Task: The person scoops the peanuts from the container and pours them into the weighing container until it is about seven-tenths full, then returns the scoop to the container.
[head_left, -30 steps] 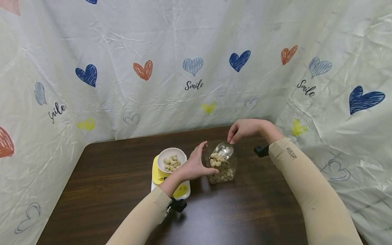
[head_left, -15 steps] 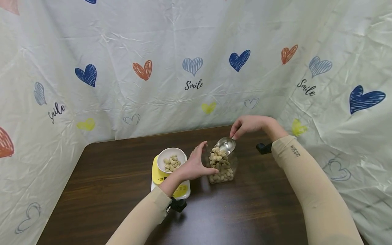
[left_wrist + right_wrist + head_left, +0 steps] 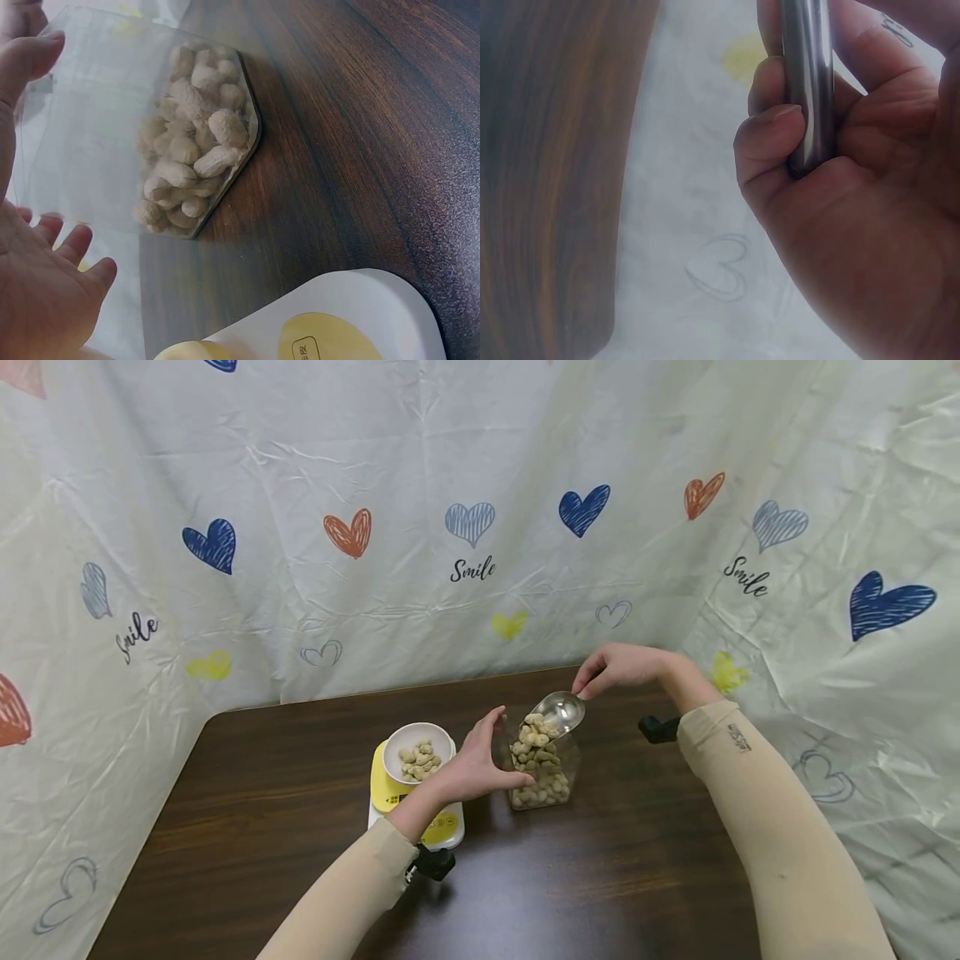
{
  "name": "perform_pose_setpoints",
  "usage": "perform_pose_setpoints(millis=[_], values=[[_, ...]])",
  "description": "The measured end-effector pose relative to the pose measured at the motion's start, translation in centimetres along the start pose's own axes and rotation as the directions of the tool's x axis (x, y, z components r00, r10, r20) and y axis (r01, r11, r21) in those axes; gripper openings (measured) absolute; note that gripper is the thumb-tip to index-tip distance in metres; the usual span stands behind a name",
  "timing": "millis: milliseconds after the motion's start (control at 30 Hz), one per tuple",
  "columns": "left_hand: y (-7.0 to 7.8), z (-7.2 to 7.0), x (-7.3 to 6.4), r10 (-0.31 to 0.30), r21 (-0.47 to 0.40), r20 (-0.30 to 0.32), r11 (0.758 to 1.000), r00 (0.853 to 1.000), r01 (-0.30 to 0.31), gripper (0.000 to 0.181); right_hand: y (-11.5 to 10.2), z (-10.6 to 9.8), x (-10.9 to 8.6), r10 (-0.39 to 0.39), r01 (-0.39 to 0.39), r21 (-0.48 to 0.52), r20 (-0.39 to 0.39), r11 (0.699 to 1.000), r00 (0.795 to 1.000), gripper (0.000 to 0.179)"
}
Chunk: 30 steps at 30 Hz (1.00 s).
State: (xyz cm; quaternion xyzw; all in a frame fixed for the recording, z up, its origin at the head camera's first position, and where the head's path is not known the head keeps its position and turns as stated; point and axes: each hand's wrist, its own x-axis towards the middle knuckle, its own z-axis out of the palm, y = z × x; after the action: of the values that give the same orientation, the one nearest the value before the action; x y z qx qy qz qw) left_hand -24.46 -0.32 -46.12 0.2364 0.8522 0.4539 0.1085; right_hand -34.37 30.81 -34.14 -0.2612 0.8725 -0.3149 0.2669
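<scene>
A clear jar (image 3: pixel 567 762) of unshelled peanuts (image 3: pixel 191 139) stands on the table. My left hand (image 3: pixel 474 770) spans the jar's left side, thumb at the near face and fingers on the far side. With my right hand (image 3: pixel 621 667) I grip the handle (image 3: pixel 810 90) of a metal scoop (image 3: pixel 566 710). Its bowl tilts down to the left at the jar's mouth, and peanuts (image 3: pixel 535 729) lie at its lip. Left of the jar, a white bowl (image 3: pixel 399 741) with some peanuts sits on a yellow and white kitchen scale (image 3: pixel 381 787), partly hidden by my left wrist.
The dark wooden table (image 3: pixel 247 793) runs back to a white curtain (image 3: pixel 405 610) printed with hearts, which hangs close behind the jar and also along both sides. Black camera mounts (image 3: pixel 435 862) are strapped at both wrists.
My right hand has moved up and to the right, drawing the scoop back from the jar's mouth. The left hand, jar, bowl and scale have stayed in place.
</scene>
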Motion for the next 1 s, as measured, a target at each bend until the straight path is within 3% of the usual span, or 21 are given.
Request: perform_pose_setpoints(millis=[367,700,867,1000], values=[[0.2,-0.2,-0.7,-0.007,-0.034,0.051,0.999,0.999,0.009,0.131,0.3,0.5,-0.5,0.010,-0.009,0.017,-0.055,1.000,0.998,0.023],[0.5,-0.5,-1.1,0.002,-0.030,0.037,1.000,0.999,-0.001,0.134,0.6,0.7,-1.0,0.024,-0.022,0.032,-0.084,0.999,0.996,0.025],[0.4,-1.5,-1.9,0.012,-0.009,0.012,1.000,1.000,-0.012,0.132,0.6,0.8,-1.1,0.011,-0.009,0.018,-0.109,1.000,0.994,0.025],[0.0,-3.3,-3.0,0.033,-0.008,-0.020,0.999,0.999,-0.034,0.129,0.5,0.9,-1.0,-0.004,0.004,0.004,-0.124,1.000,0.992,0.026]])
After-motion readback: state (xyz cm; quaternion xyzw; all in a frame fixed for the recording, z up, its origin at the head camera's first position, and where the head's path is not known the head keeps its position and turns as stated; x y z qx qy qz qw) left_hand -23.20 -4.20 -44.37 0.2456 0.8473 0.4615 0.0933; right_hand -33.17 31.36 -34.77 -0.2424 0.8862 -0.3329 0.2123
